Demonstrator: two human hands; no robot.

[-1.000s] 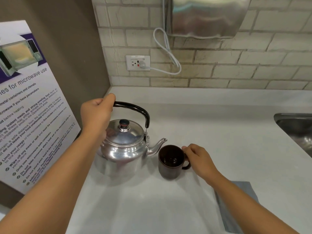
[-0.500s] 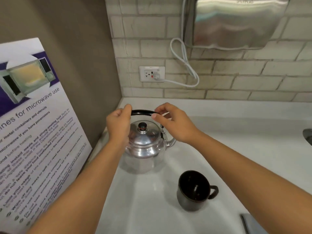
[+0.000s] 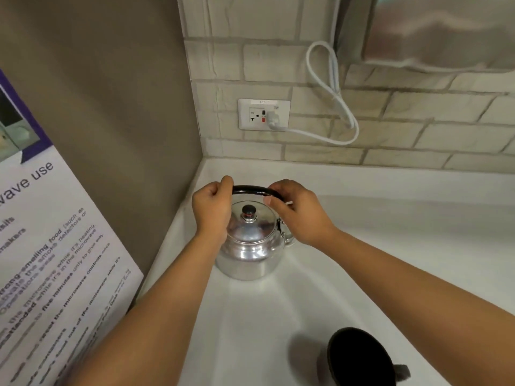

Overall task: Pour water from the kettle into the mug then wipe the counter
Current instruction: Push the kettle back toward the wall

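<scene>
A shiny metal kettle (image 3: 248,246) with a black arched handle and a black lid knob stands on the white counter (image 3: 390,246) near the back left corner. My left hand (image 3: 211,210) grips the left end of the handle. My right hand (image 3: 298,213) grips the right end, above the spout side. A dark mug (image 3: 359,358) stands upright on the counter at the bottom right, apart from the kettle and from both hands. Its inside looks dark and I cannot tell if it holds water.
A brown side wall with a microwave-use poster (image 3: 55,260) runs along the left. A wall socket (image 3: 263,114) with a white cable (image 3: 334,98) plugged in sits on the brick back wall. A steel dispenser (image 3: 434,32) hangs at top right.
My right hand left the mug and took the right end of the kettle handle. The kettle now sits farther back toward the corner, and the view shifted so the mug is at the bottom edge.
</scene>
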